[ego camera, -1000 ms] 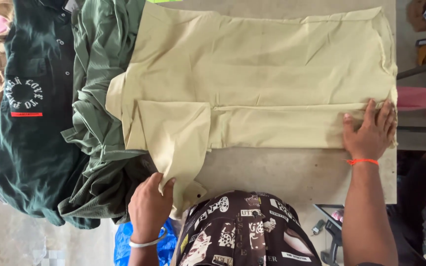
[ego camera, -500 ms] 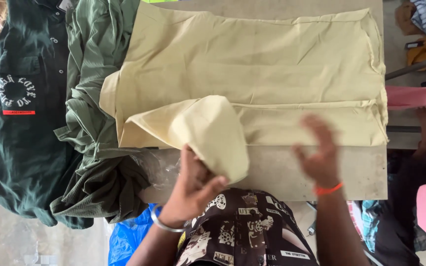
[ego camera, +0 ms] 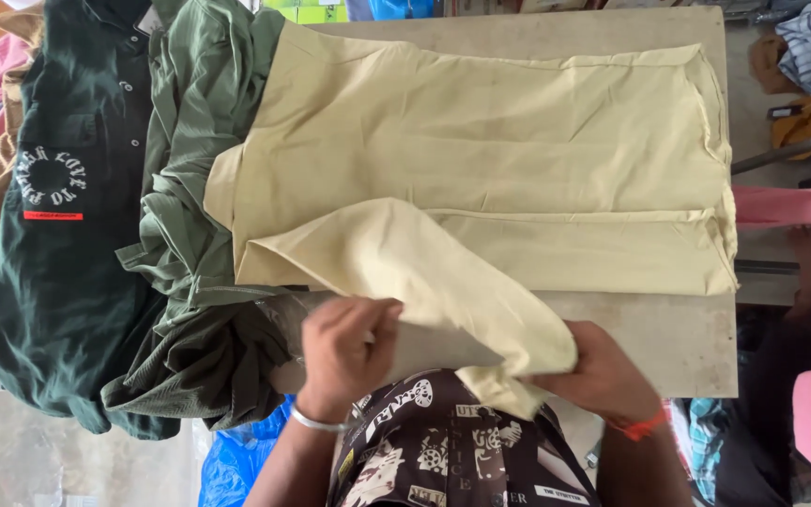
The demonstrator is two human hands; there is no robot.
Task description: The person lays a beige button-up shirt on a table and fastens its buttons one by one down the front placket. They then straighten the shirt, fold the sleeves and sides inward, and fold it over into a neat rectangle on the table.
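A pale desk [ego camera: 650, 347] fills the middle of the frame, its bare strip showing only along the lower right edge. One yellow shirt [ego camera: 499, 160] lies spread across it, reaching the right edge. The left hand [ego camera: 344, 352] and right hand [ego camera: 598, 376], at lower centre, each pinch the shirt's lifted sleeve, grip closed on cloth. Two green garments [ego camera: 190, 244] crowd the left edge, partly overhanging. The sleeve hides the right fingertips. Pink cloth [ego camera: 800, 207] is cut off at right.
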